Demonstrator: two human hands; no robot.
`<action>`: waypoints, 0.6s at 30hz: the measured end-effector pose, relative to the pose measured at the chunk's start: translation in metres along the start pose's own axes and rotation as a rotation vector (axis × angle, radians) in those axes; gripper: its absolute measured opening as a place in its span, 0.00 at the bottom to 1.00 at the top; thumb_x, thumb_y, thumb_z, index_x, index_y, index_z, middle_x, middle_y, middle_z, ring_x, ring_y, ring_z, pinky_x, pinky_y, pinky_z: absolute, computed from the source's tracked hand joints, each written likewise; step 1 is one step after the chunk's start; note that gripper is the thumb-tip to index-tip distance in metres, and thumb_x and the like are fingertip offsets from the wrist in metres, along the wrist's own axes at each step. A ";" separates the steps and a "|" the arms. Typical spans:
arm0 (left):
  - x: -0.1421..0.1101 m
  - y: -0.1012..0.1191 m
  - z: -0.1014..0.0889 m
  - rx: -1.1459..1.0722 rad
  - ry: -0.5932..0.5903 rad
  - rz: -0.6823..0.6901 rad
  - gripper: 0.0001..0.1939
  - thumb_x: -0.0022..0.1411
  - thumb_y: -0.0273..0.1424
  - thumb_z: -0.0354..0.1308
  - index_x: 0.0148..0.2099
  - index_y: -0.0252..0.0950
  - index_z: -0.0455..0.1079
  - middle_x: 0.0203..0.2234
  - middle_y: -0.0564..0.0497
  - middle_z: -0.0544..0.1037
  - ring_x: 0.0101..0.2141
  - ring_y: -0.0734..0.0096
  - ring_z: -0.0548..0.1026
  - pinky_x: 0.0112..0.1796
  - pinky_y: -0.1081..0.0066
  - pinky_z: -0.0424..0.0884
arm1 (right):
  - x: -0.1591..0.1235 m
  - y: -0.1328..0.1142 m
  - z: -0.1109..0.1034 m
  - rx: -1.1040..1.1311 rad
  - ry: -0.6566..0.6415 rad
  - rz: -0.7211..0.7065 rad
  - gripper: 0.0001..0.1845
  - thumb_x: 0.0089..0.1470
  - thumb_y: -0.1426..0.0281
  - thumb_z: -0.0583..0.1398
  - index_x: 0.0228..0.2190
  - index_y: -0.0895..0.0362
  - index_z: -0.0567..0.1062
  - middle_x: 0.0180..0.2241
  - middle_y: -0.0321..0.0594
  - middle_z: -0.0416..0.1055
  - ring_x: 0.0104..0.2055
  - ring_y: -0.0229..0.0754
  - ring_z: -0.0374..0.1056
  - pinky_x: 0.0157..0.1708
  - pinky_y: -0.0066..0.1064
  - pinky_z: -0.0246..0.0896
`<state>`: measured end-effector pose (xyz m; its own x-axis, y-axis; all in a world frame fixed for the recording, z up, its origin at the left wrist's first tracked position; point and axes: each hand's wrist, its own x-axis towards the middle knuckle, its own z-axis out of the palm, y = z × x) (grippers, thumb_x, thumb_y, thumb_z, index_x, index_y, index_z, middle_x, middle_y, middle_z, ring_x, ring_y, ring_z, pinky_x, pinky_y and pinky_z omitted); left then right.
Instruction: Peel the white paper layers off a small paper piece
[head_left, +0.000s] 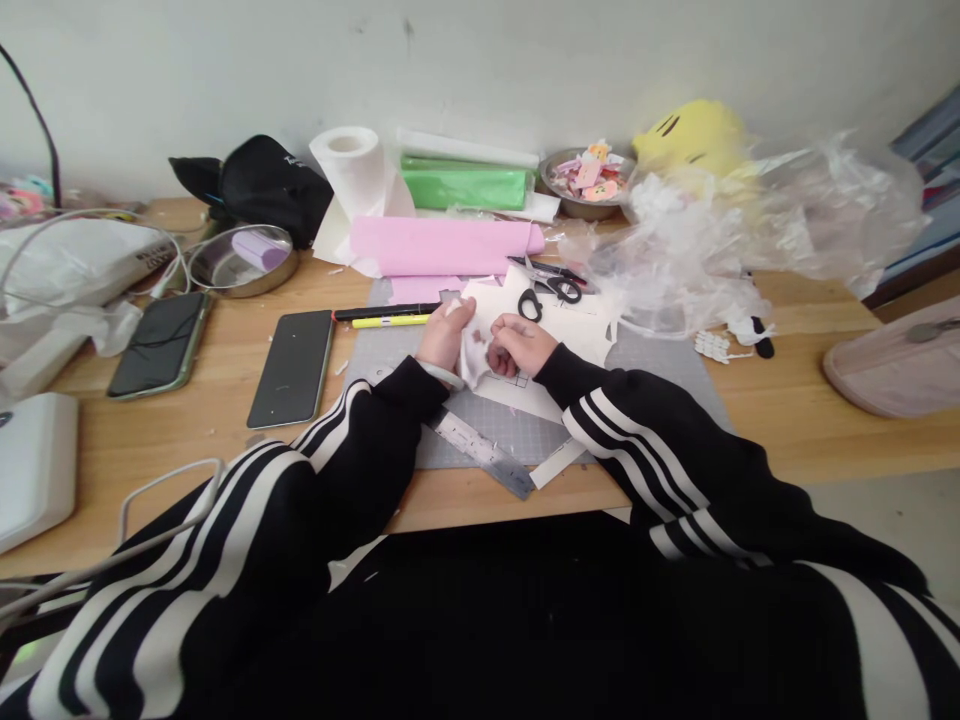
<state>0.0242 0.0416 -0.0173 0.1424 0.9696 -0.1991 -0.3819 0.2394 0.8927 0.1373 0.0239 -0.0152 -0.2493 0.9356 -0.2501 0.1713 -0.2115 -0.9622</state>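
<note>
My left hand [445, 337] is closed on a crumpled white tissue [473, 362] that hangs down beside its thumb. My right hand [525, 345] is curled just to the right, its fingertips close against the tissue; whatever they pinch is hidden. Both hands are over white card sheets [577, 335], with some drawn lines showing under the right fingers. Black-handled scissors [531, 305] lie on the card beyond my right hand. A yellow marker [390, 321] and a black pen [386, 310] lie left of my left hand. Nearer me, a metal ruler [484, 452] rests slantwise on the grey cutting mat [390, 375].
Two phones [291, 368] lie at the left, near a metal bowl [244, 262]. Behind the mat are a pink roll [446, 246], a paper towel roll [351, 165] and a bowl of small cutouts [589, 185]. Crumpled clear plastic [682, 250] and a pink pouch [896, 355] occupy the right.
</note>
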 end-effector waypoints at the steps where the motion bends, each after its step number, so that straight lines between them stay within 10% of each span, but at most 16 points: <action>1: -0.001 -0.002 0.000 0.023 -0.012 0.026 0.11 0.52 0.29 0.55 0.22 0.35 0.56 0.11 0.60 0.60 0.13 0.84 0.59 0.16 0.80 0.56 | 0.000 0.000 0.000 0.003 0.011 0.000 0.05 0.46 0.76 0.49 0.21 0.57 0.57 0.12 0.27 0.61 0.12 0.29 0.56 0.10 0.17 0.50; 9: -0.009 -0.007 0.003 0.107 -0.164 0.055 0.11 0.49 0.32 0.58 0.23 0.35 0.58 0.11 0.59 0.63 0.12 0.82 0.62 0.17 0.78 0.59 | 0.000 -0.001 -0.002 -0.021 0.019 -0.012 0.07 0.46 0.77 0.48 0.21 0.57 0.59 0.13 0.28 0.60 0.12 0.28 0.56 0.10 0.18 0.52; 18: -0.002 -0.004 0.002 -0.024 -0.032 0.043 0.10 0.53 0.31 0.53 0.24 0.35 0.56 0.11 0.59 0.62 0.12 0.81 0.62 0.16 0.78 0.58 | 0.000 -0.001 0.000 0.021 -0.029 0.004 0.06 0.47 0.77 0.47 0.21 0.57 0.57 0.11 0.28 0.61 0.12 0.28 0.56 0.10 0.16 0.50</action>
<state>0.0269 0.0388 -0.0198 0.1544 0.9770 -0.1468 -0.4102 0.1986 0.8901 0.1374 0.0240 -0.0142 -0.2762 0.9261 -0.2569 0.1528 -0.2216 -0.9631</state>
